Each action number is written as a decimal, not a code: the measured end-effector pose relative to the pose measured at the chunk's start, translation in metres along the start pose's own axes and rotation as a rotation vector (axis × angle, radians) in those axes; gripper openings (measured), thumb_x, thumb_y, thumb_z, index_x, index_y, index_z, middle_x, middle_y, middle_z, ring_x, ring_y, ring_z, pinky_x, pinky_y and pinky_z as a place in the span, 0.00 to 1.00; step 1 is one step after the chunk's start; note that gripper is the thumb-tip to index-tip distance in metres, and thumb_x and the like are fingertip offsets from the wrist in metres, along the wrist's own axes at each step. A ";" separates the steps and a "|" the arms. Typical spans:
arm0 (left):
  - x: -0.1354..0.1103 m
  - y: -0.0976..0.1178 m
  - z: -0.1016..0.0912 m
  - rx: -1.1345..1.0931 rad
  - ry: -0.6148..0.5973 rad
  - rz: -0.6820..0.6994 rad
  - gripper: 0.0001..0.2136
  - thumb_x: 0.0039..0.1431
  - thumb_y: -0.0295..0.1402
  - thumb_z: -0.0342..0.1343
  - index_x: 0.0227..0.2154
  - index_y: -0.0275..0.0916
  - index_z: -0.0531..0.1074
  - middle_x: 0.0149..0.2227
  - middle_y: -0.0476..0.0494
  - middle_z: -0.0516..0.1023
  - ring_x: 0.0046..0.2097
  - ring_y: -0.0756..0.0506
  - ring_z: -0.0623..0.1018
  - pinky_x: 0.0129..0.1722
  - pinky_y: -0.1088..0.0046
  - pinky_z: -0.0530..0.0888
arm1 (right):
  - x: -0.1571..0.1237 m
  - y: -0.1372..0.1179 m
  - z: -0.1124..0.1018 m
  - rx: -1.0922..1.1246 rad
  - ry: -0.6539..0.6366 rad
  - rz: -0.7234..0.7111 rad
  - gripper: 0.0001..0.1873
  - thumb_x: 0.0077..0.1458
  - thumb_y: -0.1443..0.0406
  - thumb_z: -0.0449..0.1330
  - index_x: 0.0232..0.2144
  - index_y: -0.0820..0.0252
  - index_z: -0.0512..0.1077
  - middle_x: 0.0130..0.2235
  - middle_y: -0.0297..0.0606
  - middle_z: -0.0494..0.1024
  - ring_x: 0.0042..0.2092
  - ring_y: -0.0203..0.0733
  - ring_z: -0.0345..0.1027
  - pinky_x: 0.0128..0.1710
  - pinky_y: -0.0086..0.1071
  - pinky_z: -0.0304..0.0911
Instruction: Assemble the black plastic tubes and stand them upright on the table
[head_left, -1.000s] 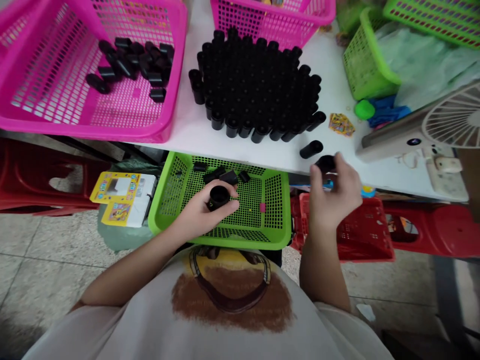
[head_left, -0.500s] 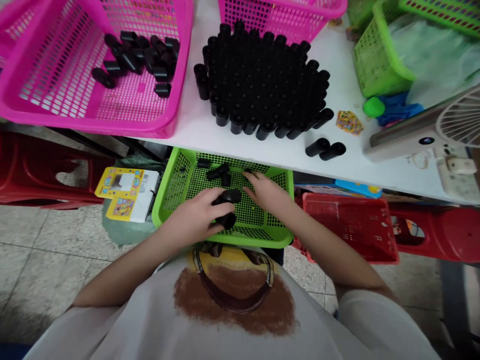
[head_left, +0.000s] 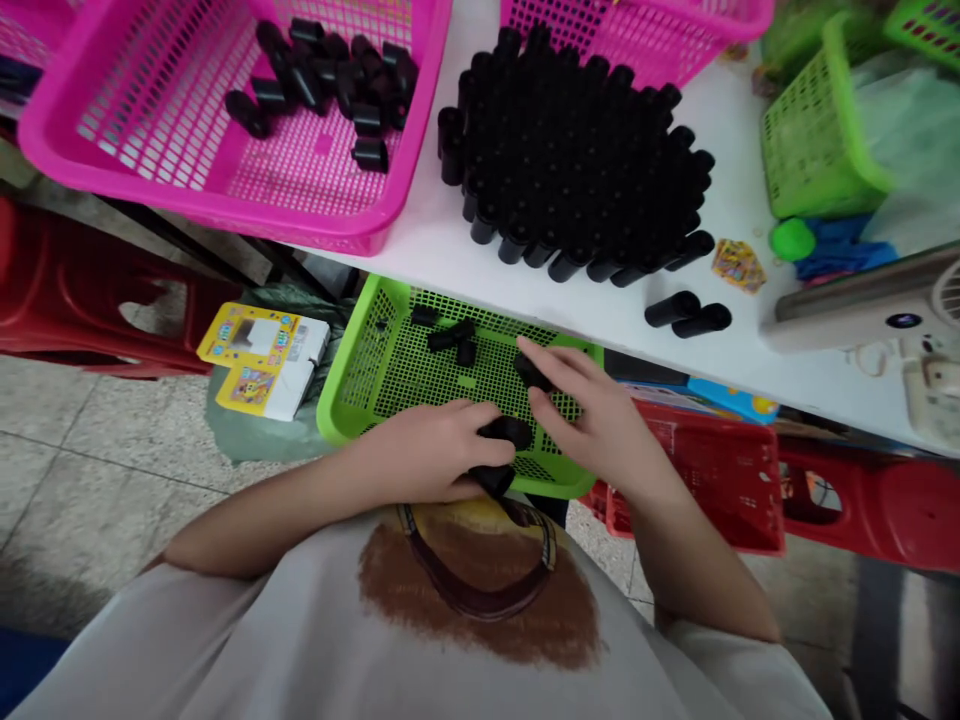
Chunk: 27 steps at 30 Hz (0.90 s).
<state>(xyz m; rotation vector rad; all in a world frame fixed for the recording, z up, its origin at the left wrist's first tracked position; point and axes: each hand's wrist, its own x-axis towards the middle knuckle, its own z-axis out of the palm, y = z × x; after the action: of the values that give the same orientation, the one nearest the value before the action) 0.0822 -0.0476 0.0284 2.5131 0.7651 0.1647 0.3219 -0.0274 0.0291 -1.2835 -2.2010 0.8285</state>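
My left hand [head_left: 431, 445] is closed around two black plastic tubes [head_left: 511, 432] over the front part of a green plastic basket [head_left: 352, 390]. Inside the basket's right side, my right hand [head_left: 604, 410] has its thumb and fingers around a short black piece [head_left: 531, 373]; the fingers partly cover it. A few short black tubes [head_left: 452, 335] lie loose toward the back of this basket. On the white table beyond, many black tubes [head_left: 577, 160] stand packed upright in a block. Two more tubes [head_left: 701, 320] lie on their sides near the table edge.
A pink basket [head_left: 300, 225] with black pieces stands at the left of the white table [head_left: 442, 265]. Right are a handheld fan [head_left: 840, 310] and a green basket [head_left: 799, 160]. A yellow box [head_left: 262, 360] lies left below, a red basket [head_left: 712, 480] right below.
The view has shifted. My left hand has moved right and toward my body with the tubes. My right hand has drawn nearer, with a black piece now between its thumb and fingers.
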 end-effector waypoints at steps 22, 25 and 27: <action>0.010 0.001 0.005 -1.097 0.111 -0.006 0.08 0.60 0.33 0.67 0.32 0.39 0.73 0.34 0.49 0.72 0.33 0.51 0.73 0.34 0.75 0.72 | -0.017 -0.016 -0.003 0.263 0.016 -0.086 0.21 0.73 0.61 0.58 0.65 0.47 0.74 0.56 0.41 0.81 0.55 0.46 0.78 0.51 0.39 0.79; 0.010 0.004 0.014 -1.420 0.122 -0.168 0.12 0.65 0.39 0.65 0.35 0.41 0.68 0.33 0.51 0.70 0.24 0.54 0.69 0.23 0.77 0.69 | -0.025 -0.014 0.012 0.301 0.201 0.010 0.20 0.73 0.60 0.58 0.64 0.45 0.72 0.55 0.41 0.79 0.47 0.46 0.79 0.43 0.39 0.80; 0.011 0.008 0.019 -1.551 0.188 -0.248 0.15 0.66 0.44 0.63 0.36 0.41 0.65 0.36 0.50 0.71 0.20 0.57 0.65 0.17 0.78 0.65 | -0.029 -0.014 0.026 0.317 0.375 0.061 0.20 0.73 0.58 0.58 0.64 0.44 0.71 0.55 0.43 0.77 0.45 0.46 0.78 0.40 0.40 0.79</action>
<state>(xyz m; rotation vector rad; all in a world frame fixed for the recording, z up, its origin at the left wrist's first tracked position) 0.1002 -0.0554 0.0152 0.9371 0.5990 0.6184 0.3100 -0.0656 0.0175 -1.2355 -1.6720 0.8411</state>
